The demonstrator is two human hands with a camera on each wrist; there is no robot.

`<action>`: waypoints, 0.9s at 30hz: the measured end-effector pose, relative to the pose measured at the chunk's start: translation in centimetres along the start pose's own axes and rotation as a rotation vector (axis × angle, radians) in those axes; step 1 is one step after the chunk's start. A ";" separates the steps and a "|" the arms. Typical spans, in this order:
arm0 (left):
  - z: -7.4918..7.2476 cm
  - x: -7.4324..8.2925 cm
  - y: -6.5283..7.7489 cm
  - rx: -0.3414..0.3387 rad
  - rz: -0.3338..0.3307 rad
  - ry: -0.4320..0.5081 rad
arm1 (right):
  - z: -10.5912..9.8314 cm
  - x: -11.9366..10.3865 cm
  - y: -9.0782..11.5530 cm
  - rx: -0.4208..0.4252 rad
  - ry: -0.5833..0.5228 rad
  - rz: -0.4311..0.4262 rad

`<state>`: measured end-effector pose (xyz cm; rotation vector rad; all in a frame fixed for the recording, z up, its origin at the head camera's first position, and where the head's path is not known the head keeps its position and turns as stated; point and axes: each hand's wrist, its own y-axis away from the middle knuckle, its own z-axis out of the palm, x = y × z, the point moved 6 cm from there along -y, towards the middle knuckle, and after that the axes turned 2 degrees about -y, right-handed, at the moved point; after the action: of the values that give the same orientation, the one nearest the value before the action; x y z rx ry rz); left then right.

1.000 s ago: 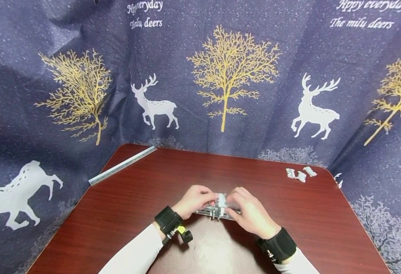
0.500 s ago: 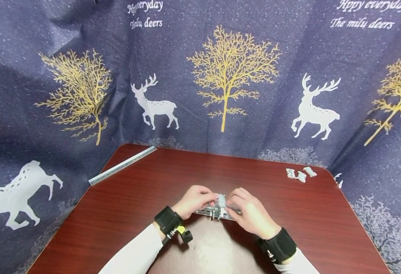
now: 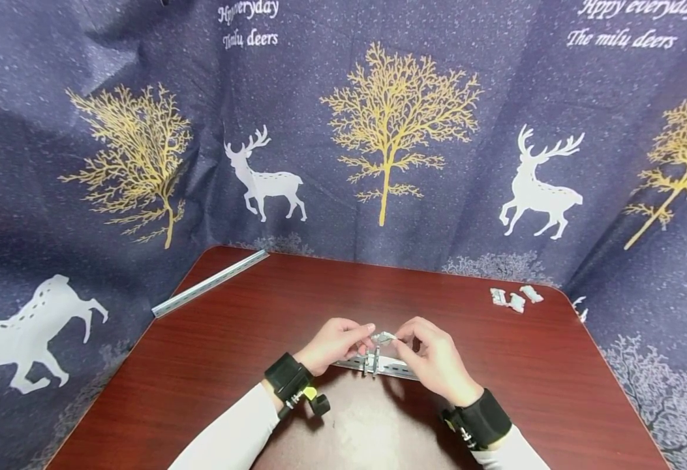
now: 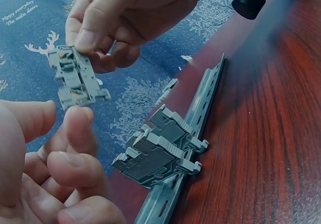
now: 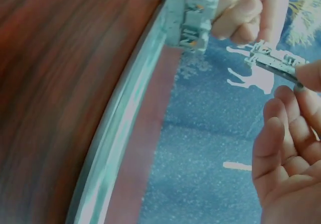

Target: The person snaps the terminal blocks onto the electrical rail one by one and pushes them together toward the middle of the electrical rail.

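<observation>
My right hand (image 3: 431, 356) pinches a loose grey DIN rail terminal block (image 4: 77, 78) between thumb and fingers, tilted above the slotted metal rail (image 3: 398, 371). Orange and green details show on the block's side in the left wrist view. My left hand (image 3: 337, 343) is just left of it, with loosely bent fingers and a gap between thumb and index; its index fingertip comes right by the block's lower end. Two more terminal blocks (image 4: 160, 156) stand side by side on the rail, below both hands.
Another slotted metal rail (image 3: 211, 284) lies along the table's far left edge. At the far right corner lie several loose terminal blocks (image 3: 516, 302). The reddish wooden table (image 3: 320, 287) ends against a dark blue printed curtain (image 3: 331, 98).
The terminal block, upright between both hands at the rail before, is now lifted and tilted in my right hand. My right hand has risen and turned a little; my left stays nearly in place.
</observation>
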<state>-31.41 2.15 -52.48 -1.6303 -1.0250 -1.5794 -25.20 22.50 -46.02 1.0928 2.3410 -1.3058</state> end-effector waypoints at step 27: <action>0.3 0.8 0.0 0.022 0.173 -0.170 | 0.4 1.9 0.5 -0.127 -0.164 0.468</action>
<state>-31.27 2.46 -51.67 -1.8105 -0.9540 -1.3310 -26.19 23.27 -47.60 1.3312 1.8685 -1.0151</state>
